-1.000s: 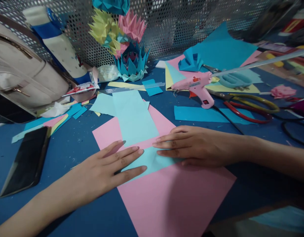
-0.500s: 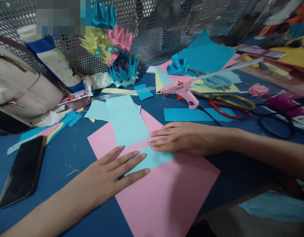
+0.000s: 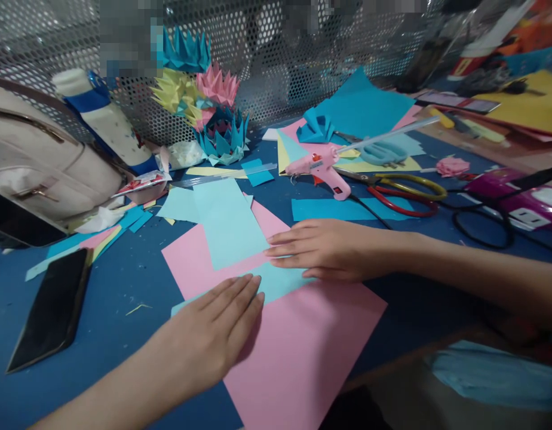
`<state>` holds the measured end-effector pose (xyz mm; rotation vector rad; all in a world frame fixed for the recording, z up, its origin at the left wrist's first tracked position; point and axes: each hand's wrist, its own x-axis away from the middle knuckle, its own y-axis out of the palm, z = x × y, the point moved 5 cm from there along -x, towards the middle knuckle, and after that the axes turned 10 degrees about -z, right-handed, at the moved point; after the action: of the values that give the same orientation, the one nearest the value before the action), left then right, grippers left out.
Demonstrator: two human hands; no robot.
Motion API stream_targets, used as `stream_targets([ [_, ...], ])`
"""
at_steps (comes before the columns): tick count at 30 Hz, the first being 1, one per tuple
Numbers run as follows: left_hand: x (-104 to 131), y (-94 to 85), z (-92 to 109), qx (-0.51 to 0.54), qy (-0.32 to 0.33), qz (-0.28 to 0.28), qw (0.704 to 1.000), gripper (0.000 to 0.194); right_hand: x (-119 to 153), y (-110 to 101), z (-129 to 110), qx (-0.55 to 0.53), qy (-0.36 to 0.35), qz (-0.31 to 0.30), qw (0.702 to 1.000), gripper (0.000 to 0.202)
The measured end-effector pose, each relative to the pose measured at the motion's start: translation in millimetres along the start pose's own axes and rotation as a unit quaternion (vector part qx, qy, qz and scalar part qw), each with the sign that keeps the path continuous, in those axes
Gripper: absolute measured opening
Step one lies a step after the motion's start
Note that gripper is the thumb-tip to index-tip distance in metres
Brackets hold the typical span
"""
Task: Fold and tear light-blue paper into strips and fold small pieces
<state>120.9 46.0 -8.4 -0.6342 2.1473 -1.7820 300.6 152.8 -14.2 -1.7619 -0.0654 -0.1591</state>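
Observation:
My left hand (image 3: 222, 322) lies flat across the left part of a light-blue paper strip (image 3: 280, 283), its fingers stretched out and close together. On the strip's right end rests my right hand (image 3: 316, 248), palm down with fingers extended. Beneath both is a large pink sheet (image 3: 298, 352), set at an angle on the blue table. A second light-blue paper piece (image 3: 231, 224) overlaps the sheet's far corner, just beyond my fingertips. Neither hand grips anything. Part of the strip is hidden under my hands.
A pink glue gun (image 3: 318, 170) and red-and-yellow-handled scissors (image 3: 405, 194) lie beyond my right hand, near a blue paper strip (image 3: 347, 209). Folded paper flowers (image 3: 222, 134) stand at the back. A phone (image 3: 52, 307), bottle (image 3: 108, 122) and bag (image 3: 47, 161) are on the left.
My left hand has drawn its spread fingers together and shifted slightly, uncovering the strip's left end. My right hand stays in nearly the same place. The camera view has turned slightly.

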Motion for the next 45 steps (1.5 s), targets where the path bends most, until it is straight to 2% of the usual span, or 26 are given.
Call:
stream_targets([
  [5,-5.6,-1.9,22.6,0.045,-0.046,-0.04,0.997,0.054,-4.1,-4.7,-3.8,0.029,-0.001,0.009,1.0,0.048],
  [11,3.8,5.9,21.7,0.149,-0.06,-0.075,0.984,0.07,-23.2,-18.5,-8.2,0.066,-0.038,-0.01,0.997,0.045],
  [18,7.0,13.2,22.1,0.237,-0.049,-0.102,0.965,0.074,-56.7,-26.3,-10.3,0.115,-0.094,-0.025,0.989,0.038],
  [28,14.8,14.6,18.6,0.288,-0.054,-0.054,0.955,0.07,-129.9,-36.2,-29.9,0.153,-0.186,-0.034,0.97,0.039],
  [33,15.9,14.1,17.1,0.296,-0.055,-0.037,0.953,0.071,-160.2,-43.6,-43.3,0.178,-0.206,-0.048,0.961,0.038],
  [36,16.1,13.8,17.4,0.29,-0.059,-0.031,0.955,0.072,-162.8,-43.5,-46.9,0.185,-0.2,-0.054,0.961,0.039],
  [39,16.7,15.6,18.3,0.294,-0.066,-0.039,0.953,0.072,-153.4,-38.4,-44.4,0.179,-0.177,-0.042,0.967,0.041],
  [42,17.1,17.5,19.5,0.297,-0.065,-0.04,0.952,0.071,-133.7,-32.8,-38.6,0.17,-0.151,-0.021,0.974,0.041],
  [45,16.1,17.8,20.2,0.291,-0.058,-0.037,0.954,0.073,-106.5,-27.8,-29.1,0.151,-0.104,-0.035,0.982,0.04],
])
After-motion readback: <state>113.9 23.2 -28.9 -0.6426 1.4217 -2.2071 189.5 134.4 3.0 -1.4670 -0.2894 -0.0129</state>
